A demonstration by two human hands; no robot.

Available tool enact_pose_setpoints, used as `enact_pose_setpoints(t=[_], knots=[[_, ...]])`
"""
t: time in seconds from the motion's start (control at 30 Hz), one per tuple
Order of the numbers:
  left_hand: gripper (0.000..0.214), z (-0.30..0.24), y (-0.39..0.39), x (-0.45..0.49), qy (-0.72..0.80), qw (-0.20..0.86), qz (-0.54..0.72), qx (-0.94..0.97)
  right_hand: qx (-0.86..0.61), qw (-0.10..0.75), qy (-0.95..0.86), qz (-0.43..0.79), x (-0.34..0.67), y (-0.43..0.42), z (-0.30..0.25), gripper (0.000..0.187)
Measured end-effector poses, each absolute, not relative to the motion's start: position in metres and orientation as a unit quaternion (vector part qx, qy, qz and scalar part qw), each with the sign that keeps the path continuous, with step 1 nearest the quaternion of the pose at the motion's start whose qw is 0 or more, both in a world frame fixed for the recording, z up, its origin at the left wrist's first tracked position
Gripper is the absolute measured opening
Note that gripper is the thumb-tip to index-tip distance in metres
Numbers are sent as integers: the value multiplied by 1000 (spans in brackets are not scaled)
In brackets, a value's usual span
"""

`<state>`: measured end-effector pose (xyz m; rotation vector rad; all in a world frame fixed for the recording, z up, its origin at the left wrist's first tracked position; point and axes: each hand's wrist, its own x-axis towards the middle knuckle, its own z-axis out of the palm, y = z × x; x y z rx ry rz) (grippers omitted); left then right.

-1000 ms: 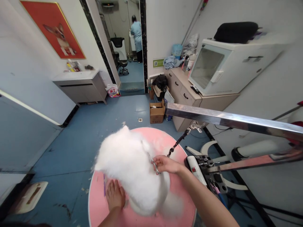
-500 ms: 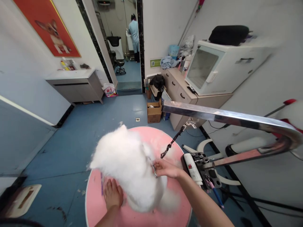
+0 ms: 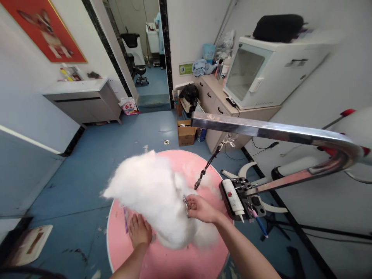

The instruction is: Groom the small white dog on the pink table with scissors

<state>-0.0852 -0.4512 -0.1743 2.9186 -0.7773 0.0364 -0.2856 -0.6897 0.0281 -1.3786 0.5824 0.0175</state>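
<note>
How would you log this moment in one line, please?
left hand: palm down on table, beside animal | right hand: holding scissors at animal

A fluffy white animal [image 3: 148,197] is on the round pink desk [image 3: 174,265]. The right hand [image 3: 200,208] holds scissors [image 3: 186,204] at its fur. The left hand [image 3: 140,230] lies flat beside it.
</note>
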Motion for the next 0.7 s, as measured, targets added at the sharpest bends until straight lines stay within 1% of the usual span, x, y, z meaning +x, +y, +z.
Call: enact_pose_setpoints(t=[0.1,0.17,0.23,0.3,0.37,0.47,0.53,0.6,0.7], knots=[[53,-173,-451,-86,-262,59,19,963,-675,681,283,-6,-286,-678,31,32],[53,-172,-451,-85,-266,49,14,963,-691,663,287,-5,-286,-671,33,28],[54,-171,-451,-84,-262,38,1,964,-661,691,292,-2,-285,-665,33,27],[56,-171,-452,-84,-256,31,-9,966,-624,722,299,-5,-287,-661,29,32],[56,-171,-452,-84,-256,32,-9,966,-606,736,301,-12,-290,-659,25,36],[56,-171,-452,-85,-262,42,0,964,-593,748,297,-25,-294,-659,25,37],[56,-171,-452,-86,-259,47,0,965,-596,747,293,-39,-294,-662,29,33],[56,-170,-453,-87,-260,54,0,964,-618,728,291,-51,-294,-665,34,28],[56,-170,-453,-86,-260,60,1,964,-652,700,289,-34,-290,-668,36,26]])
